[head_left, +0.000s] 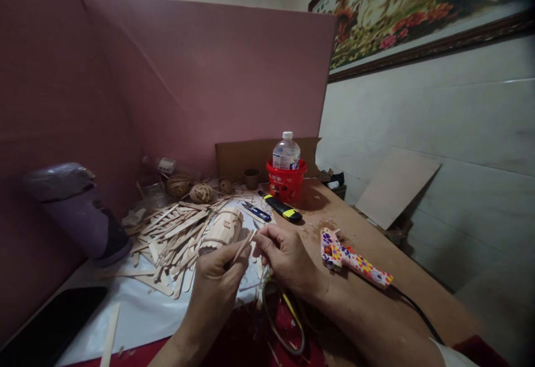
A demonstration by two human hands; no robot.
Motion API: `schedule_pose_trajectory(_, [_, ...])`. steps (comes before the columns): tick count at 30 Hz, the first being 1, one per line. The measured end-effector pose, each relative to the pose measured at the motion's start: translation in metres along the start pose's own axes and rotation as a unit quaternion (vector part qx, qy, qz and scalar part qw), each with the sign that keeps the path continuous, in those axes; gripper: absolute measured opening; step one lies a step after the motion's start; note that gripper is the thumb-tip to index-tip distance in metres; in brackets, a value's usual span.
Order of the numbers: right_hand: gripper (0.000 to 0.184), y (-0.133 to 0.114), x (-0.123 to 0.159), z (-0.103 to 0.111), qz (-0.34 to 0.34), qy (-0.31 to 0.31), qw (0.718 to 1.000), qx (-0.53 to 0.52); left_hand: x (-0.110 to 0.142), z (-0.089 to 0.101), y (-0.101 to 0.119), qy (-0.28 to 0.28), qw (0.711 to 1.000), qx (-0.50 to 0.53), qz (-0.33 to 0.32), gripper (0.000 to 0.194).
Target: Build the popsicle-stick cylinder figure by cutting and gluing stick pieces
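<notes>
My left hand [221,272] is closed on a thin wooden craft stick [243,248], which slants up towards my other hand. My right hand [288,258] is pinched close beside the stick's upper end; what lies between its fingertips is too small to make out. A yellow-and-dark loop handle [292,322], like that of scissors or pliers, shows just below my right hand; I cannot tell whether the hand touches it. Behind my left hand lies a barrel-shaped piece covered in wooden sticks [223,226]. A large heap of craft sticks [179,236] spreads to its left.
Blue thread snips [257,211] and a black-and-yellow utility knife [282,208] lie ahead. A red bucket [286,182] holds a plastic bottle [287,152]. On the right lies a flowered glue gun [355,260] with its cord. A purple tumbler [83,216] and twine balls [201,193] stand left.
</notes>
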State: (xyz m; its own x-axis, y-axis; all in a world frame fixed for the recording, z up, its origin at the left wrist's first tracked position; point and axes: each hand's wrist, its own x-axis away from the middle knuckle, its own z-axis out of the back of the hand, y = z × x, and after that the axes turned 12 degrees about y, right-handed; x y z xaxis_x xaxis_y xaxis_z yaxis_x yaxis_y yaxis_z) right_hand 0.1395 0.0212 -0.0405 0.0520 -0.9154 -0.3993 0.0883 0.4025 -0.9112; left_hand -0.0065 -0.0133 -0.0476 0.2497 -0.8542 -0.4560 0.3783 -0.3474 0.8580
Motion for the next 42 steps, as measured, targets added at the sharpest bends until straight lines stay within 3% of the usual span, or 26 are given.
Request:
schedule_pose_trajectory(3, [0.028, 0.004, -0.001, 0.0, 0.005, -0.015, 1.0, 0.007, 0.001, 0.0, 0.001, -0.009, 1.0, 0.015, 0.015, 0.024])
schedule_pose_trajectory(6, [0.012, 0.009, -0.003, 0.0, 0.0, 0.002, 1.0, -0.017, 0.002, 0.0, 0.003, -0.006, 0.999, 0.016, 0.041, 0.025])
schedule_pose_trajectory(9, [0.012, 0.01, -0.003, 0.001, 0.055, 0.025, 0.998, -0.005, 0.002, -0.001, 0.004, -0.006, 0.999, 0.012, 0.05, 0.024])
schedule_pose_trajectory(12, [0.009, 0.006, -0.002, 0.003, 0.102, 0.001, 0.995, 0.02, 0.003, -0.002, 0.005, -0.019, 0.998, 0.025, 0.057, 0.022])
schedule_pose_trajectory(23, [0.016, 0.01, -0.006, 0.005, 0.012, -0.035, 0.998, -0.049, -0.002, 0.001, 0.009, -0.065, 0.989, 0.069, 0.111, 0.032])
schedule_pose_trajectory(31, [0.016, 0.014, -0.01, 0.008, 0.018, -0.059, 0.997, -0.055, -0.002, 0.001, 0.009, -0.068, 0.986, 0.083, 0.13, 0.033])
schedule_pose_trajectory(42, [0.015, 0.023, -0.006, -0.001, 0.136, 0.032, 0.988, 0.072, 0.002, -0.002, 0.009, -0.064, 0.989, 0.049, 0.122, 0.033])
